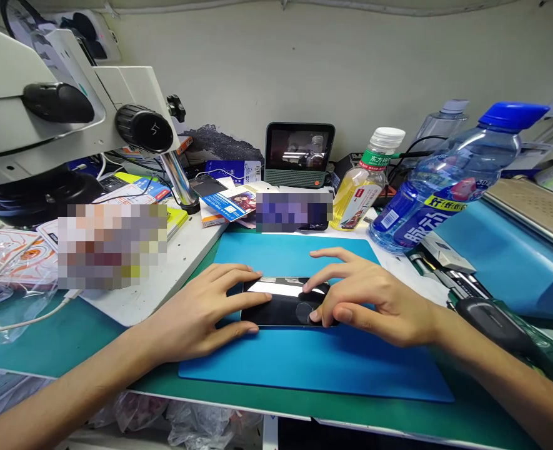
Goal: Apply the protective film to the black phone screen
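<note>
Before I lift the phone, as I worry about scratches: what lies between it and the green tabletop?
A blue mat lies between the phone and the green tabletop, as the head view shows.

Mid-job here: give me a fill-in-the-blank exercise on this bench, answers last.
1. The left grip and right grip touch a flat, glossy, phone-like slab coloured ____.
2. Directly beneath it lies a smooth rectangular mat coloured ____.
3. The white-capped clear bottle with a green neck label holds liquid coloured ____.

black; blue; yellow
</note>
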{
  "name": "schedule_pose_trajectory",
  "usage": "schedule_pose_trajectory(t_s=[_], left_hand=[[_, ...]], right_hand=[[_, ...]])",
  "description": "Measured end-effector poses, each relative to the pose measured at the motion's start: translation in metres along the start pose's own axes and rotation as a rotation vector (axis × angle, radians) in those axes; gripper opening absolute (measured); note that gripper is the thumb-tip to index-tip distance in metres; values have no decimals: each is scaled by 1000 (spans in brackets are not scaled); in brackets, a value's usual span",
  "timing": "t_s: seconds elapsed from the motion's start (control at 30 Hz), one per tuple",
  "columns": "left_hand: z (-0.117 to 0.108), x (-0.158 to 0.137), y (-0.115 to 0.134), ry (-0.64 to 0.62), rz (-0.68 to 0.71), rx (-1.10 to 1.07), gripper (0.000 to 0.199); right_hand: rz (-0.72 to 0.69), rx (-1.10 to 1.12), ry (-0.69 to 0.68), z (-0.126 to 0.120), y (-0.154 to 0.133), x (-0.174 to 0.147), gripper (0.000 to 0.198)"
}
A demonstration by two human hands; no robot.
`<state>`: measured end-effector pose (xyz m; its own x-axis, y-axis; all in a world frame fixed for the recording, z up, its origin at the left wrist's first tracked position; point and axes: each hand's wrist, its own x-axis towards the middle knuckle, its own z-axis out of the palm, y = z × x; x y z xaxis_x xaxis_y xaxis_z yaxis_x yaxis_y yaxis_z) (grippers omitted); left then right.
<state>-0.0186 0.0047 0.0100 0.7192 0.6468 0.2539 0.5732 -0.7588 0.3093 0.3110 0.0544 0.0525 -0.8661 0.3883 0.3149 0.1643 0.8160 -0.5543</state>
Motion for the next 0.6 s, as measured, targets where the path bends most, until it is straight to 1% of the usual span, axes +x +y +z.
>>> schedule_pose_trajectory(t_s=[0.23,0.4,0.47,0.6], left_hand=[[1,1,-1,43,59,106,41],[2,2,-1,65,74,103,39],[2,2,-2,55,72,97,39],[1,2,-2,22,56,56,41]], right_hand=[[-12,12,20,-1,2,0,42],[3,2,16,0,2,1,38],[49,10,-5,1,3,0,36],[193,68,-52,4,5,-3,37]])
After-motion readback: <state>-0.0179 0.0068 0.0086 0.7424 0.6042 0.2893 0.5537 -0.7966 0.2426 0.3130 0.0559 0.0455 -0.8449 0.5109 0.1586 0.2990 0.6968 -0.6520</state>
